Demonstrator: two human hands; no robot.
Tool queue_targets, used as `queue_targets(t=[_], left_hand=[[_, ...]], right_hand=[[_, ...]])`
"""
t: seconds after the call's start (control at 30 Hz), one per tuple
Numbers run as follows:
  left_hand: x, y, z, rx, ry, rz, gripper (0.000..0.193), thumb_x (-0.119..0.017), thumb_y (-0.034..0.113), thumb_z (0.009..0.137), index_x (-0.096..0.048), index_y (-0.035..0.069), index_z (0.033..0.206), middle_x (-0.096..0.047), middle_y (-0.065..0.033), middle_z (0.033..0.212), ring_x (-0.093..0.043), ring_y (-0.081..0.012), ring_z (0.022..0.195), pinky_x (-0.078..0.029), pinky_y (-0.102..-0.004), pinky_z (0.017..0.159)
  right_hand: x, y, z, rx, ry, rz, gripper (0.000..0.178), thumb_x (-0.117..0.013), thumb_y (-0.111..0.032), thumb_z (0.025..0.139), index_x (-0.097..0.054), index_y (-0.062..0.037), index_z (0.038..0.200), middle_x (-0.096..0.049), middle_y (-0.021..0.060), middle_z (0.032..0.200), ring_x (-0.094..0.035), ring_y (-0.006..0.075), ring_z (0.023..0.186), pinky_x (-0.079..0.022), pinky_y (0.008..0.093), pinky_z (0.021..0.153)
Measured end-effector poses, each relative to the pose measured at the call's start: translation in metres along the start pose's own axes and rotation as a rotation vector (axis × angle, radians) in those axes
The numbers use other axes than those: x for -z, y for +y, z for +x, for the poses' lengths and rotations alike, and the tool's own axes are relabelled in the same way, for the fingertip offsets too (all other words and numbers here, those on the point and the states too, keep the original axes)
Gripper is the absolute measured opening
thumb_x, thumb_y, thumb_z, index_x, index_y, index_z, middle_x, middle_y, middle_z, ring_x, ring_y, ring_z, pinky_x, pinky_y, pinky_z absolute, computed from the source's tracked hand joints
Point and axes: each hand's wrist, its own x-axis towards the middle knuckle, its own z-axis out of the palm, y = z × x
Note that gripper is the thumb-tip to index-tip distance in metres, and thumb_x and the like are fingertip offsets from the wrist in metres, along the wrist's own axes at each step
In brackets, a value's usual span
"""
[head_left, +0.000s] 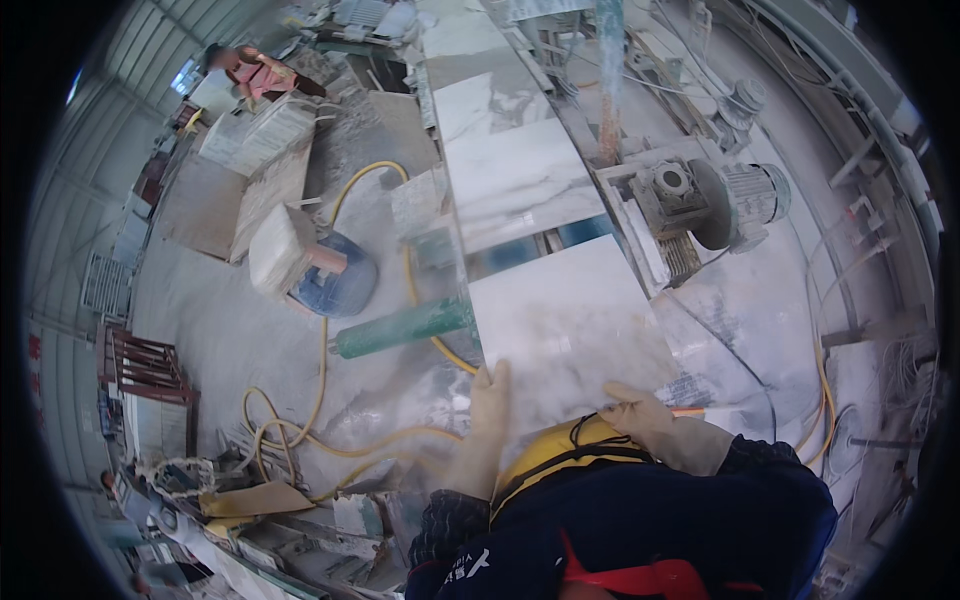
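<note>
A white marble slab [560,310] with faint grey-brown clouding lies tilted at the near end of a conveyor, in front of me. My left hand [489,400], in a pale cream glove, holds the slab's near left corner, with the thumb side showing at its edge. My right hand [640,412], gloved alike, is closed at the near edge towards the right; its lower fingers are hidden. Beyond this slab, a second white slab with grey veins [515,175] rests on the conveyor, and others follow in line behind it.
A green roller [400,328] juts out left of the conveyor. A grey motor [740,200] stands on its right. A yellow hose [325,390] loops over the dusty floor past a blue drum [340,280]. Another person [262,75] is at the far left beside stacked slabs.
</note>
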Motion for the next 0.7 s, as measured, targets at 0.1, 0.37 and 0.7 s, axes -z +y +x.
queue_targets(t=[0.1, 0.37, 0.7], left_hand=[[-0.008, 0.001, 0.013, 0.024, -0.023, 0.026, 0.048, -0.055, 0.036, 0.099, -0.061, -0.005, 0.123, -0.066, -0.0212, 0.115, -0.062, -0.0310, 0.105, -0.047, -0.0399, 0.093], [0.009, -0.055, 0.013, -0.171, -0.183, -0.046, 0.048, -0.053, 0.037, 0.102, -0.057, -0.002, 0.130, -0.065, -0.0190, 0.119, -0.061, -0.0290, 0.108, -0.048, -0.0412, 0.093], [-0.003, -0.043, 0.013, 0.112, -0.165, -0.426, 0.046, -0.052, 0.039, 0.103, -0.057, -0.001, 0.124, -0.065, -0.0101, 0.105, -0.065, -0.0185, 0.091, -0.055, -0.0336, 0.078]], right_hand=[[0.013, 0.001, 0.008, -0.356, 0.012, 1.348, 0.037, -0.050, -0.008, 0.102, -0.049, 0.0007, 0.138, -0.055, 0.0128, 0.140, -0.053, 0.0227, 0.126, -0.041, 0.0340, 0.110], [-0.019, -0.020, 0.027, -0.371, 0.168, 1.196, 0.040, -0.046, -0.010, 0.105, -0.041, 0.0044, 0.142, -0.050, 0.0166, 0.145, -0.047, 0.0262, 0.134, -0.033, 0.0357, 0.118], [0.015, 0.002, 0.055, -0.409, 0.120, 1.140, 0.037, -0.054, -0.012, 0.102, -0.047, 0.0039, 0.134, -0.057, 0.0153, 0.138, -0.053, 0.0274, 0.126, -0.036, 0.0385, 0.115]])
